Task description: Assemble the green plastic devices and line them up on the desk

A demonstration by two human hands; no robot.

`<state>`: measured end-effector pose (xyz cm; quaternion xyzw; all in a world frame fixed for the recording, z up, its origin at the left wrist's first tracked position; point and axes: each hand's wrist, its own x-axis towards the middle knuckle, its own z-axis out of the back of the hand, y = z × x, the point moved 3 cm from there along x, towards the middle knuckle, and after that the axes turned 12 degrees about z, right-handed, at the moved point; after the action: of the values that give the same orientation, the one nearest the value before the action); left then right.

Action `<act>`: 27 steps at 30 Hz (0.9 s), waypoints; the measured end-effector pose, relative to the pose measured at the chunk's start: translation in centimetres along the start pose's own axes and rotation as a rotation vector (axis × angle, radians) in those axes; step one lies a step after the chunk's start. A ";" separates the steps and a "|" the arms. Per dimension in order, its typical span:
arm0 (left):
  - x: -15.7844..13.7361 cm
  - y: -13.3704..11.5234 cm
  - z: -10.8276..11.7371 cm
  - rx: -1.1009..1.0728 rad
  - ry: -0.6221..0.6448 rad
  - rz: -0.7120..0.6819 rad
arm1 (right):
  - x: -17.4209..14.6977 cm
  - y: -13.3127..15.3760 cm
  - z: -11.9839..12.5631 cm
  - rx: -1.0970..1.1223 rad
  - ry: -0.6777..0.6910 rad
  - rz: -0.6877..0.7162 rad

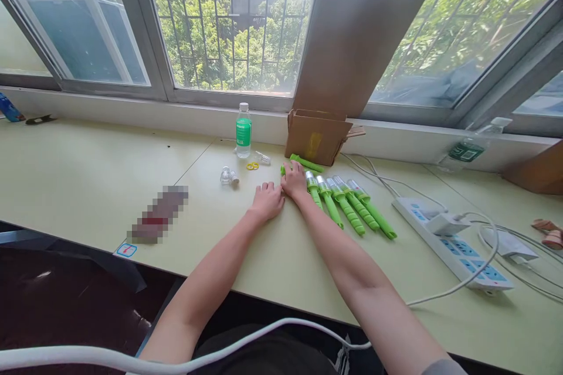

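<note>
My left hand (267, 201) rests palm down on the pale table, its fingers a little apart and nothing visible in them. Close by on its right, my right hand (294, 180) has its fingers curled over a green piece (282, 170), most of which is hidden beneath them. Beyond that hand lies a green tube (307, 164). Beside my right wrist, several green sticks with spiral-ribbed handles and clear caps (350, 211) lie in a slanted row. Small clear plastic parts (226, 176) and yellow rings (252, 166) sit past my left hand.
A water bottle (243, 132) stands near the window ledge, with a cardboard box (314, 137) to its right. A white power strip (453, 246) with cables lies on the right, near another bottle (472, 146). A pixelated patch (160, 214) covers something on the left.
</note>
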<state>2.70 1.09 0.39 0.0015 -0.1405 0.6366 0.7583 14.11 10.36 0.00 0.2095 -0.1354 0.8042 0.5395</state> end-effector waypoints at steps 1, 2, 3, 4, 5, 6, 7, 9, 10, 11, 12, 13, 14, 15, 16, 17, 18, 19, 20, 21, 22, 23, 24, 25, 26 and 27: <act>0.0 0.0 0.0 -0.002 -0.002 -0.001 | 0.0 -0.1 -0.2 0.002 0.025 -0.013; 0.0 0.0 0.0 -0.004 -0.004 -0.002 | 0.0 -0.3 -0.4 0.012 0.053 -0.021; 0.0 0.0 0.0 -0.004 -0.005 -0.003 | 0.1 -0.3 -0.6 0.029 0.079 -0.020; 0.0 0.0 0.0 -0.006 -0.005 -0.004 | 0.0 -0.3 -0.7 0.052 0.100 -0.008; 0.0 0.0 0.0 -0.009 -0.003 -0.003 | 0.0 -0.2 -0.7 0.080 0.112 0.016; 0.0 0.0 0.0 -0.014 0.001 0.000 | -0.1 -0.1 -0.6 0.108 0.115 0.053; 0.1 0.0 0.0 -0.021 0.007 0.005 | -0.2 0.2 -0.5 0.134 0.110 0.096; 0.2 0.0 0.1 -0.039 0.021 0.022 | -0.5 0.8 -0.1 0.172 0.085 0.182; 0.2 0.0 0.1 -0.051 0.026 0.030 | -0.7 1.0 0.1 0.178 0.073 0.199; 0.3 0.0 0.2 -0.063 0.030 0.038 | -0.9 1.2 0.2 0.180 0.067 0.200; 0.3 0.0 0.3 -0.076 0.029 0.046 | -1.1 1.3 0.3 0.183 0.070 0.192; 0.4 -0.1 0.4 -0.090 0.021 0.052 | -1.4 1.5 0.4 0.189 0.079 0.184; 0.4 -0.1 0.6 -0.104 0.003 0.056 | -1.7 1.7 0.5 0.201 0.092 0.186; 0.5 -0.1 0.8 -0.117 -0.022 0.058 | -2.1 2.0 0.5 0.215 0.100 0.201; 0.5 0.0 1.0 -0.129 -0.055 0.062 | -2.5 2.4 0.6 0.233 0.103 0.231; 0.6 0.1 1.3 -0.140 -0.093 0.071 | -2.9 2.7 0.7 0.252 0.094 0.266; 0.6 0.2 1.5 -0.149 -0.131 0.086 | -3.3 3.1 1.0 0.269 0.072 0.290; 0.7 0.4 1.7 -0.157 -0.165 0.111 | -3.8 3.5 1.2 0.277 0.048 0.310; 0.8 0.7 1.8 -0.164 -0.188 0.139 | -4.2 3.8 1.5 0.276 0.031 0.328; 0.8 0.9 1.9 -0.169 -0.194 0.156 | -4.5 4.1 1.7 0.267 0.024 0.340; 0.9 1.1 1.8 -0.172 -0.184 0.154 | -4.8 4.4 1.9 0.252 0.027 0.345; 0.9 1.2 1.7 -0.172 -0.164 0.148 | -5.1 4.6 2.2 0.232 0.028 0.336; 0.9 1.3 1.6 -0.169 -0.145 0.150 | -5.2 4.8 2.4 0.212 0.030 0.318; 1.0 1.4 1.5 -0.166 -0.128 0.149 | -5.4 4.8 2.6 0.193 0.029 0.294; 1.0 1.5 1.4 -0.164 -0.115 0.150 | -5.5 4.9 2.8 0.176 0.026 0.269; 1.0 1.6 1.3 -0.164 -0.106 0.149 | -5.7 4.9 2.9 0.160 0.023 0.245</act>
<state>1.06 2.13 1.59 -0.0375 -0.2315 0.6766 0.6980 12.03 2.59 -0.14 0.2247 -0.0892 0.8746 0.4202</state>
